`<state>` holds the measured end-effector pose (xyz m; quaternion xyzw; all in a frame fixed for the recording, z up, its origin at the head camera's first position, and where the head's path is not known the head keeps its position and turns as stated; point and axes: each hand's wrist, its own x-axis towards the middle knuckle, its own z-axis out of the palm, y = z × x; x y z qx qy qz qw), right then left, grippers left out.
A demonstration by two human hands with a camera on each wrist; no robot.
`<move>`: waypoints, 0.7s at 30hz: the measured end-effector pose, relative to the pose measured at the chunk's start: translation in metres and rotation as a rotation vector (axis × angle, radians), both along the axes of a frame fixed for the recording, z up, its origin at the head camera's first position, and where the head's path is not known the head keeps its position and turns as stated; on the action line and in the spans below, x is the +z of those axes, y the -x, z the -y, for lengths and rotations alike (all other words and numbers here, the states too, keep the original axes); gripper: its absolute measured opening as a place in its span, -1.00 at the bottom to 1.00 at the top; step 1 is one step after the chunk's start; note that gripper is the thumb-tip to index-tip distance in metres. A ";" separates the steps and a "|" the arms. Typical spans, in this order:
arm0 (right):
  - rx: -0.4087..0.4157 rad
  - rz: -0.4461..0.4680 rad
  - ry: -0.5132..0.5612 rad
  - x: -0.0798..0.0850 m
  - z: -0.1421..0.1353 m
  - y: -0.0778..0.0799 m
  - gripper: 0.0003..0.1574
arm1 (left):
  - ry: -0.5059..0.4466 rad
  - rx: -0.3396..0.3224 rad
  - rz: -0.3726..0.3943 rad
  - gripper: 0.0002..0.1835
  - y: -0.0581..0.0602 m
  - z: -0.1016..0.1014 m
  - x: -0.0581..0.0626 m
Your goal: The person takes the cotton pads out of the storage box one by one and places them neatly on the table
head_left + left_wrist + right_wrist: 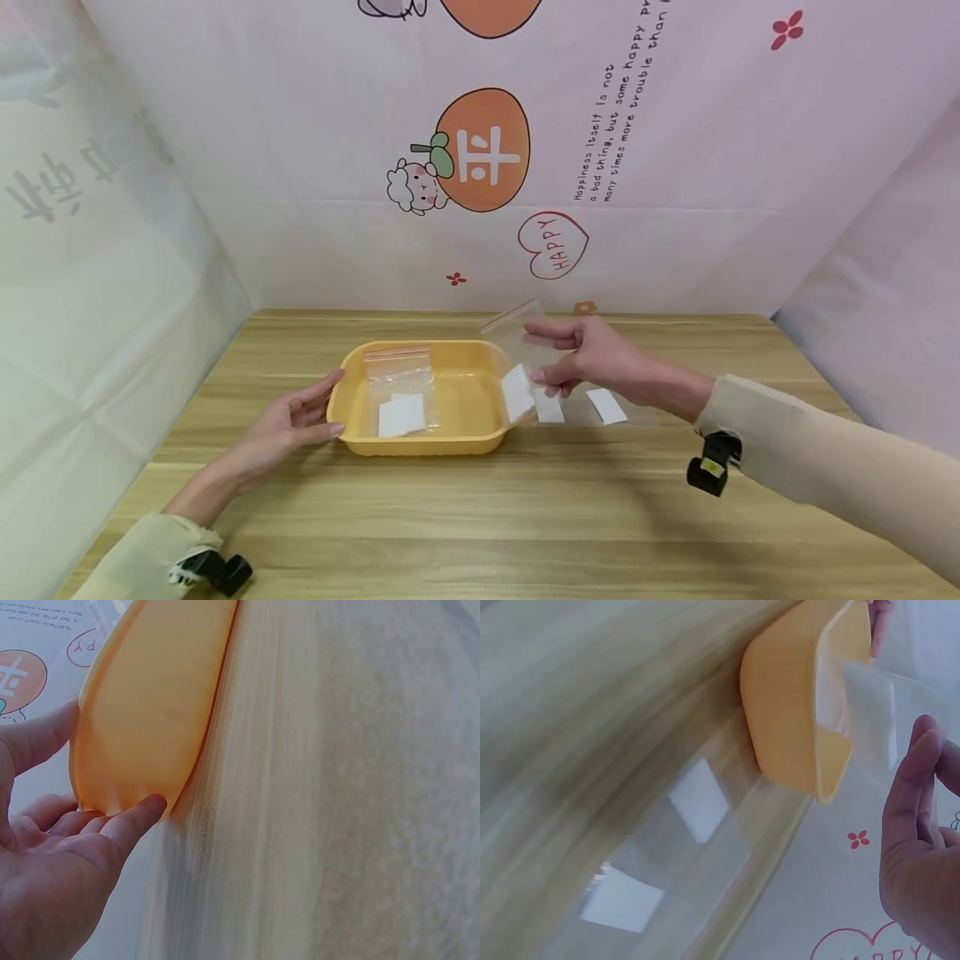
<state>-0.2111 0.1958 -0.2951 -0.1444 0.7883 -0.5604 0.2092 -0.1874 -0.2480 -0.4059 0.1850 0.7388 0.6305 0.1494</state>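
Note:
My left hand (pixel 281 429) holds the left end of a yellow plastic tray (pixel 465 392), thumb and fingers at its rim and outer wall in the left wrist view. A clear zip bag (pixel 400 375) with white square pieces inside lies in the tray's left half. Above the tray's right end, my right hand (pixel 603 357) pinches another clear zip bag (pixel 870 712) between thumb and fingers. That bag hangs tilted, with a white flat piece (pixel 517 393) at its lower end, partly over the tray's right rim.
On the wooden table (pixel 480 517), right of the tray, lie more clear bags with white pieces (pixel 697 799), partly under my right hand in the head view. A printed white cloth (pixel 315 167) stands behind the table, and white cloth hangs at both sides.

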 end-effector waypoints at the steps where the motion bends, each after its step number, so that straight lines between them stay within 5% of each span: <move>1: -0.004 0.008 0.013 -0.001 -0.003 -0.003 0.02 | -0.001 -0.001 -0.001 -0.09 0.000 0.000 0.000; 14: -0.082 -0.012 0.052 -0.018 -0.048 -0.051 0.04 | 0.004 0.012 0.002 -0.08 -0.001 -0.001 -0.002; 21: -0.095 0.031 0.088 -0.043 -0.065 -0.075 0.03 | 0.006 0.004 0.002 -0.07 0.000 0.000 0.000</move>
